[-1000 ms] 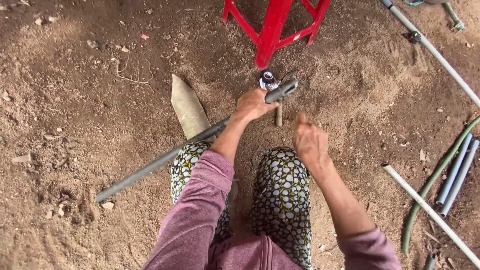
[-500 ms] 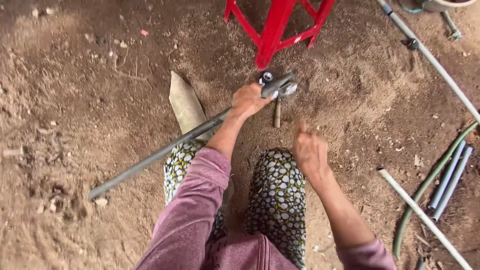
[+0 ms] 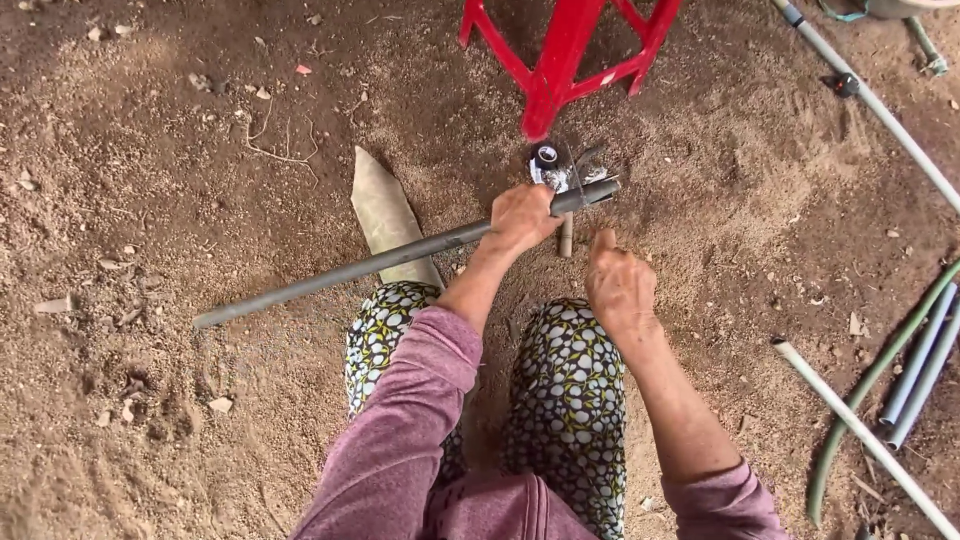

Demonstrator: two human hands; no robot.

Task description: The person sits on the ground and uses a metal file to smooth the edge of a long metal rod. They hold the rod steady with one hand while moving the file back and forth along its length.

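- The bare, sandy brown dirt ground (image 3: pixel 150 150) fills the view, strewn with small stones and dry twigs.
- The long grey plastic pipe (image 3: pixel 340 275), the landmark here, lies slantwise just above the ground, its far end rising to the right toward a red stool.
- The red plastic stool (image 3: pixel 565 50) stands beyond the pipe's raised end, its legs planted in the dirt.
- A bundle of loose pale grey and green pipes (image 3: pixel 900 380) lies well to the right of the grey pipe, and another long white pipe (image 3: pixel 880 105) runs slantwise beyond them.
- A flat, pointed beige scrap of board (image 3: pixel 385 215) lies on the dirt, passing under the middle of the grey pipe.
- The left hand (image 3: pixel 520 215) is closed around the grey pipe near its raised end, fingers wrapped over the top, holding it.
- The right hand (image 3: pixel 620 285) hovers just right of the pipe's raised end, fingers loosely curled with nothing in them, the thumb pointing toward the pipe.
- A short grey pipe stub (image 3: pixel 566 235) stands upright out of the dirt just under the pipe's raised end, between the two hands.
- A small round shiny tin (image 3: pixel 547 158) sits on the ground just beyond the pipe's raised end, at the stool's foot.
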